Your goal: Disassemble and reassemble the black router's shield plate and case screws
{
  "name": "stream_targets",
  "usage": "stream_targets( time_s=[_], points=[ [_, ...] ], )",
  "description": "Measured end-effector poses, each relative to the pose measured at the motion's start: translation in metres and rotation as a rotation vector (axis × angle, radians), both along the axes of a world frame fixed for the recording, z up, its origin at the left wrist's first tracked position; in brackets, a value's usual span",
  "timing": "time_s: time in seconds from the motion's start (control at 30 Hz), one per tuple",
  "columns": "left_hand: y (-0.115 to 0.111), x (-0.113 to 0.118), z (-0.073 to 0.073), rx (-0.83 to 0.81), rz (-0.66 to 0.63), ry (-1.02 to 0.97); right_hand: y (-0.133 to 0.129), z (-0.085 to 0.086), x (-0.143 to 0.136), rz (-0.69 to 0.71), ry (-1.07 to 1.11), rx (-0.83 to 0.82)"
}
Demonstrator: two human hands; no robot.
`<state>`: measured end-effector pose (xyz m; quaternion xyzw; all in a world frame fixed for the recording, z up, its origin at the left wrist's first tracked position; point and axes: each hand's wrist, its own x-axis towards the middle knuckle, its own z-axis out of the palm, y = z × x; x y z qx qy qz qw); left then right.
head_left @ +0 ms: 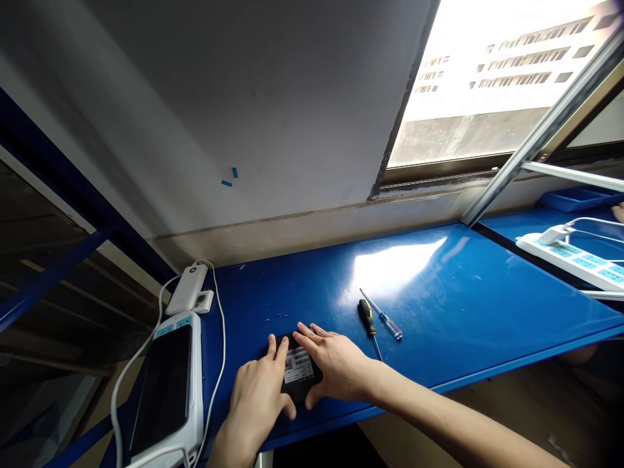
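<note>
A small flat black box with a white printed label [298,365] lies on the blue table near its front edge. My left hand [258,390] holds its left side, fingers at the far edge and thumb at the near corner. On the right side, my right hand [336,364] grips the box the same way, its thumb at the near edge. Several tiny screws [279,316] lie just beyond the box. To the right are a black-and-yellow screwdriver [366,316] and a screwdriver with a clear blue handle [391,327], lying side by side.
At the left, a phone [163,390] rests on a white power strip [195,390], with a white power bank [188,288] and cables behind. Another power strip [580,260] and a blue tray [580,198] are at the right. A wall and window border the blue table [468,305].
</note>
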<state>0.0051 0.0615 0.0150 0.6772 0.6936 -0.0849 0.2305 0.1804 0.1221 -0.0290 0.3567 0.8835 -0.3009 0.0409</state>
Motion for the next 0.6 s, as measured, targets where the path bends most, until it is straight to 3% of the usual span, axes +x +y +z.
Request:
stream_targets(
  time_s=[0.2,0.3,0.43,0.6],
  points=[
    [-0.011,-0.002,-0.005,0.032,0.030,-0.025,-0.003,0.012,0.033,0.005,0.108,0.017],
    [-0.016,0.000,-0.007,0.028,0.056,-0.059,0.005,0.025,0.056,-0.248,0.102,0.176],
    [-0.024,0.002,-0.008,0.018,0.120,-0.159,0.022,0.033,0.082,-0.559,-0.117,0.394],
    [-0.027,0.008,-0.011,0.039,0.127,-0.166,0.029,0.020,0.090,-0.564,-0.315,0.331]
  ],
)
